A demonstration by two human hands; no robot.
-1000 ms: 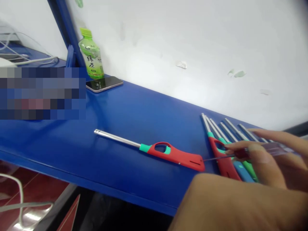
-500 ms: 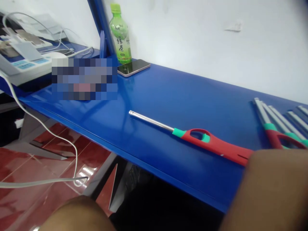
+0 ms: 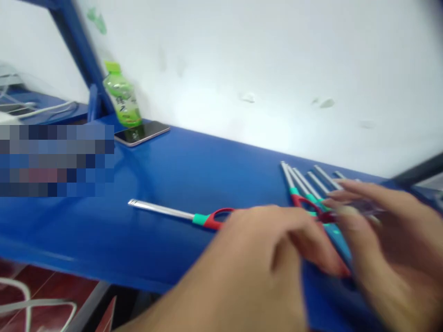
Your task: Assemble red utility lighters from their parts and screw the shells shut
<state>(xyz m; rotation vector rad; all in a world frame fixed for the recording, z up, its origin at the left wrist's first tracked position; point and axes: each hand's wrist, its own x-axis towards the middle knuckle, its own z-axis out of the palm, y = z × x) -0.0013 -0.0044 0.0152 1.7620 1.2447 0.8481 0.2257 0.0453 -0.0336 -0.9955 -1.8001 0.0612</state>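
Note:
A red and green lighter (image 3: 166,211) with a long metal tube lies on the blue table, its handle partly covered by my left hand (image 3: 273,240). That hand reaches across from the lower left, its fingers bent down over the table near a group of similar lighters (image 3: 304,184); what its fingertips touch is hidden. My right hand (image 3: 391,230) is at the right, blurred, with thumb and fingers curled around something small and clear that I cannot make out, beside the group's tubes.
On the blue table (image 3: 207,161) a phone (image 3: 143,133) lies before a green bottle (image 3: 123,99) by the wall. A pixelated patch covers the left side. White cables (image 3: 44,303) hang at the lower left.
The view has swung right, showing more of the lighter group. Both hands have come into view over the table, my left hand now over the single lighter's handle.

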